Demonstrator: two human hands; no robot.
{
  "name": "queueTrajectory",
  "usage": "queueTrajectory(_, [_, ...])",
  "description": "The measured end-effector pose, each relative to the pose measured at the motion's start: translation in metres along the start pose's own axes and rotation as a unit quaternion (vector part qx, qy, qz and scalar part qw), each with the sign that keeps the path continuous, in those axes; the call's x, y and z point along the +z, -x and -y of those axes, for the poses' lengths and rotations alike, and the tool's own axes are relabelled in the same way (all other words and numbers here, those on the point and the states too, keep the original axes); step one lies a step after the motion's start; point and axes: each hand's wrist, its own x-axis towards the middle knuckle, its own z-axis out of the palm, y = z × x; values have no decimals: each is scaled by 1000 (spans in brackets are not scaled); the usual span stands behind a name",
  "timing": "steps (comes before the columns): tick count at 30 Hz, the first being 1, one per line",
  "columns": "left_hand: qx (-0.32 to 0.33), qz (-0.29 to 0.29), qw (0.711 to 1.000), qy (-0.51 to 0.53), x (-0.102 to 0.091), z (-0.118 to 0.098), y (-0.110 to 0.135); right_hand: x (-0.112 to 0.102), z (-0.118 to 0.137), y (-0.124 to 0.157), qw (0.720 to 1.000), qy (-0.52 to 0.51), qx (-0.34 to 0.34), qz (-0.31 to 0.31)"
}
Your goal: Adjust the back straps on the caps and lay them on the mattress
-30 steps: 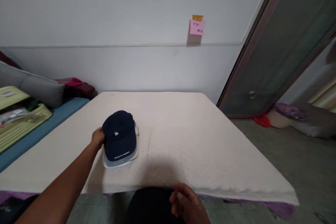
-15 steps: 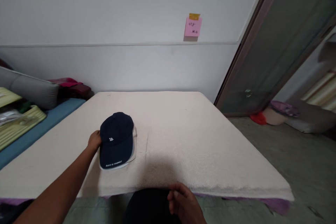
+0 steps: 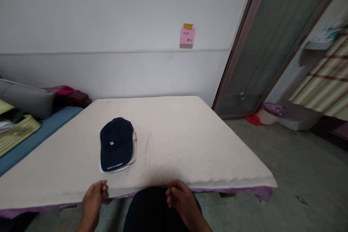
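Apparently stacked: navy cap (image 3: 116,139) over paler caps (image 3: 134,155), left of centre on the counter (image 3: 185,141).
Both hands are clear — left hand (image 3: 93,200) and right hand (image 3: 181,200) with fingers loosely half-curled, nothing visibly held.

Free room right of cap stack (image 3: 116,145), wall (image 3: 136,74) behind table (image 3: 190,141)

A square pink paper note (image 3: 187,36) is taped to the smooth white wall (image 3: 103,14); a grey fabric cushion (image 3: 27,98) lies at left.
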Motion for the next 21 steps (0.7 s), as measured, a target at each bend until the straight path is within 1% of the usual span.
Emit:
queueTrajectory(1, [-11,37,999,38,6,1,17,1,1,1,1000,8,3,1])
queueTrajectory(3, [-66,116,988,83,20,-7,50,4,8,3,1000,27,4,7])
queueTrajectory(4, [-82,139,981,110,27,-18,65,7,15,3,999,36,-1,10])
queueTrajectory(5, [-81,166,973,140,34,-32,77,11,24,3,999,48,-16,8])
queueTrajectory(6, [-69,188,966,162,41,-50,87,16,36,3,998,50,-42,7])
queueTrajectory(8, [-32,255,941,219,49,-94,98,29,69,4,995,60,-76,-2])
queueTrajectory(9, [-22,285,925,248,51,-117,101,36,87,6,994,64,-90,6])
queueTrajectory(10, [-10,329,905,270,52,-140,103,43,107,9,992,68,-105,23])
queueTrajectory(11, [8,355,892,279,52,-162,104,50,127,13,988,77,-124,41])
queueTrajectory(13, [57,377,881,279,48,-197,108,62,163,25,977,111,-168,70])
queueTrajectory(15, [87,383,878,273,44,-220,113,70,191,39,963,137,-218,78])
queueTrajectory(16, [95,383,878,270,42,-227,116,73,201,46,957,151,-233,80])
queueTrajectory(18, [101,383,879,265,40,-233,121,76,215,58,949,172,-252,80])
queueTrajectory(21, [97,385,882,255,40,-231,124,79,223,71,945,185,-259,75])
